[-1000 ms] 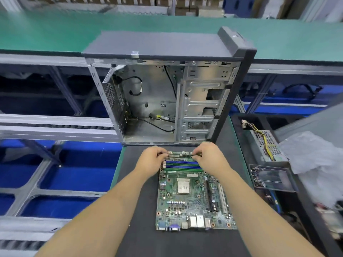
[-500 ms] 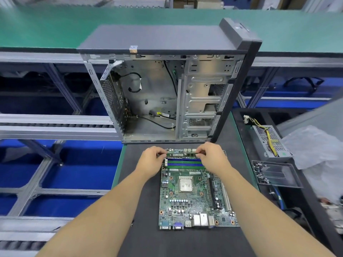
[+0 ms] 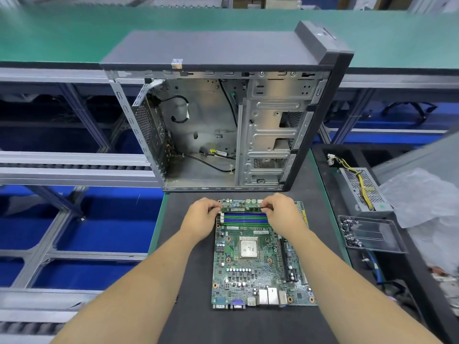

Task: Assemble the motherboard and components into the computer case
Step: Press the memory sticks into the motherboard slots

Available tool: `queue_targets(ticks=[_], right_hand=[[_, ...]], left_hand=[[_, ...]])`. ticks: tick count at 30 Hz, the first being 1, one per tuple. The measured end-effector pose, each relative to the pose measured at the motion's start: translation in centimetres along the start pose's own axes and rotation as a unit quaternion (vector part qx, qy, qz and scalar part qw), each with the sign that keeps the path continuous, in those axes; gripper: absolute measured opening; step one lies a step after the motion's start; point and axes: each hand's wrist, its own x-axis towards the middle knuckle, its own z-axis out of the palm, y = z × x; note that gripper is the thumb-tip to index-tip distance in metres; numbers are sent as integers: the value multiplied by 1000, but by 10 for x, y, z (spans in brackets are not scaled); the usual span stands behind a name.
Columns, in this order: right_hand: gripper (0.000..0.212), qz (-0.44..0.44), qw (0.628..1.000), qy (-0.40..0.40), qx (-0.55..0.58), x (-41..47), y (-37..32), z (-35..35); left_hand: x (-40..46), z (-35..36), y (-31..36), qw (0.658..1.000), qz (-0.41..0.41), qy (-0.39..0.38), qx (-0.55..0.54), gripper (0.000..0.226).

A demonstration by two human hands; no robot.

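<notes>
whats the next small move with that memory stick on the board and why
Probably press straight down with both hands: the left hand and right hand pinch the ends of the green memory stick above the blue and green slots on the green motherboard, apparently not yet seated.

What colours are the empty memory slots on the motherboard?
Alternating green and blue memory slots, clearest in the head view.

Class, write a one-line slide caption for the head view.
Both hands, left and right, pinch a RAM stick over the motherboard before the open case.
</notes>
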Motion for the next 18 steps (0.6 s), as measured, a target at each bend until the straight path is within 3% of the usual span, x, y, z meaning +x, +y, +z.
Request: queue_targets(ticks=[18], right_hand=[[16,-3,1000,21,8,-1,4,5]], left_hand=[[0,-1,2,1000,2,-14,-1,22]])
